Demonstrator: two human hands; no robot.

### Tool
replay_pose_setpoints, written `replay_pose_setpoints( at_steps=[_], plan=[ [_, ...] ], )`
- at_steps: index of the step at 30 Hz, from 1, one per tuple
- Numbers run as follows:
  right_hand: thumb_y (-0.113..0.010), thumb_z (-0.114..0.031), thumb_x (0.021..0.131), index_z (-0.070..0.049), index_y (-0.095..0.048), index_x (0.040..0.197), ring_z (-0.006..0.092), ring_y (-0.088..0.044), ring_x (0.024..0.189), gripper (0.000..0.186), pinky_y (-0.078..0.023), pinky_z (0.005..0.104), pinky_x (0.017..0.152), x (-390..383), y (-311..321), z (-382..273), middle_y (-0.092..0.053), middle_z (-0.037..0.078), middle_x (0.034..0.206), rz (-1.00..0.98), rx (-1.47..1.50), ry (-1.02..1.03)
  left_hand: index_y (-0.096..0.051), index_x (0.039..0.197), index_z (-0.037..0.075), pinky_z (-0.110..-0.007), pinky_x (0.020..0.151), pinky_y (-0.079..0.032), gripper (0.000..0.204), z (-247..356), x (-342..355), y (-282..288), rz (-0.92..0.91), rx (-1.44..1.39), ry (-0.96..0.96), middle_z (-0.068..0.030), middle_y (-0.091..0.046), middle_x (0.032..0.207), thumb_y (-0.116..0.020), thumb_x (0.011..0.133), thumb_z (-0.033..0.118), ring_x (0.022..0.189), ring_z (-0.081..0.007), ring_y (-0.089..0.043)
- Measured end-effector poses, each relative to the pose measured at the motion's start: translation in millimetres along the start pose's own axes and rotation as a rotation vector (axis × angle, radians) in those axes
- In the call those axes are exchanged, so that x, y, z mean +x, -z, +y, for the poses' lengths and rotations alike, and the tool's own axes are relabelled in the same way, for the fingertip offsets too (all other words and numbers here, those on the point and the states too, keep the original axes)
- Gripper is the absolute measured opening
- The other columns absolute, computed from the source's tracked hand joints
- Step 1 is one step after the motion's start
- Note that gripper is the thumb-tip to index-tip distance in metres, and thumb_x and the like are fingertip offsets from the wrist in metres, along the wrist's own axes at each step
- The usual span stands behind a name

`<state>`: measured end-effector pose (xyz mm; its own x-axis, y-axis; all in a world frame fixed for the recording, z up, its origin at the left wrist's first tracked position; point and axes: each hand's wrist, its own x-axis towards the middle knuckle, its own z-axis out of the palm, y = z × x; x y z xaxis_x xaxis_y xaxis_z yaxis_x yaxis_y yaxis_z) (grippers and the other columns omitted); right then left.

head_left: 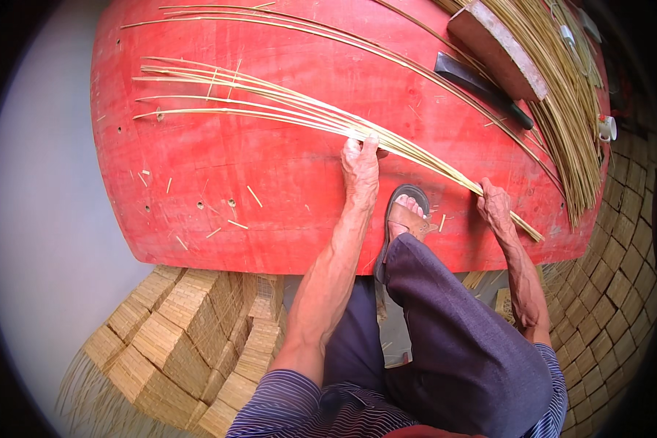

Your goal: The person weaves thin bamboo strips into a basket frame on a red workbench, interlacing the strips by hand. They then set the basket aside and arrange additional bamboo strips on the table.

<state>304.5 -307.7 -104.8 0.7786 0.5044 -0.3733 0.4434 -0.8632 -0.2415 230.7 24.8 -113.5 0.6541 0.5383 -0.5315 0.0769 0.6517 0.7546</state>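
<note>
My left hand (361,164) is closed around the middle of a thin bundle of pale bamboo strips (299,102), held over a red board. Farther right, my right hand (494,204) grips the same bundle close to its near end, which sticks out past my fingers. Left of my left hand the strips fan apart, and two short cross strips (232,79) lie across them near the far ends. My sandalled foot (407,215) rests on the board between my two hands.
Long strips (343,35) lie across the red board (270,175). At the right are a knife (482,87), a brick (498,51) on a thick strip bundle (562,139), and a white cup (606,128). Stacked woven pieces (190,321) stand below left, more (620,248) at right.
</note>
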Motion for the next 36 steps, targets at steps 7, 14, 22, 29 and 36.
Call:
replay_pose_setpoints(
  at_steps=[7,14,22,29,36],
  plan=[
    [-0.063,-0.013,0.079,-0.004,-0.053,0.090,0.0438,-0.062,0.067,0.017,-0.047,0.0523,0.059,8.1,16.9,-6.3,-0.059,0.021,0.064,-0.087,0.050,0.022,-0.062,0.103,0.004,-0.030,0.071,-0.055,0.016,-4.6,2.0,8.7,-0.092,-0.101,-0.029,-0.0034,-0.067,0.088,-0.062,0.096,0.019,0.077,-0.0136,-0.065],
    [-0.075,-0.037,0.077,0.001,-0.059,0.104,0.0382,-0.062,0.069,0.049,-0.048,0.0447,0.065,32.6,57.2,-40.5,-0.061,0.022,0.074,-0.333,0.340,0.013,-0.062,0.104,0.004,-0.029,0.071,-0.056,0.019,-8.3,1.7,14.5,-0.084,-0.052,-0.031,-0.0032,-0.067,0.089,-0.063,0.097,0.022,0.078,-0.0131,-0.065],
    [-0.065,-0.039,0.089,0.001,-0.063,0.106,0.0177,-0.060,0.073,0.043,-0.048,0.0360,0.069,72.6,62.2,-73.7,-0.062,0.009,0.077,-0.488,0.655,-0.018,-0.059,0.108,0.003,-0.033,0.073,-0.059,0.019,-7.9,-9.1,10.0,-0.071,-0.093,0.001,-0.0050,-0.066,0.093,-0.061,0.097,0.019,0.084,-0.0153,-0.066],
    [-0.068,-0.030,0.089,0.001,-0.067,0.093,0.0112,-0.051,0.067,0.031,-0.043,0.0317,0.062,98.6,44.3,-105.0,-0.057,0.003,0.071,-0.435,0.740,0.053,-0.057,0.109,0.002,-0.034,0.071,-0.060,0.018,-18.3,-21.9,-5.4,0.023,-0.078,0.053,-0.0063,-0.065,0.094,-0.061,0.097,0.015,0.083,-0.0157,-0.066],
    [-0.066,-0.021,0.088,0.001,-0.068,0.086,0.0089,-0.052,0.065,0.023,-0.044,0.0305,0.060,111.1,51.1,-115.5,-0.058,0.001,0.066,-0.402,0.800,0.129,-0.058,0.106,0.001,-0.035,0.071,-0.060,0.016,-22.0,-24.6,-10.8,0.082,-0.048,0.052,-0.0059,-0.064,0.093,-0.060,0.097,0.015,0.083,-0.0148,-0.065]
  ],
)
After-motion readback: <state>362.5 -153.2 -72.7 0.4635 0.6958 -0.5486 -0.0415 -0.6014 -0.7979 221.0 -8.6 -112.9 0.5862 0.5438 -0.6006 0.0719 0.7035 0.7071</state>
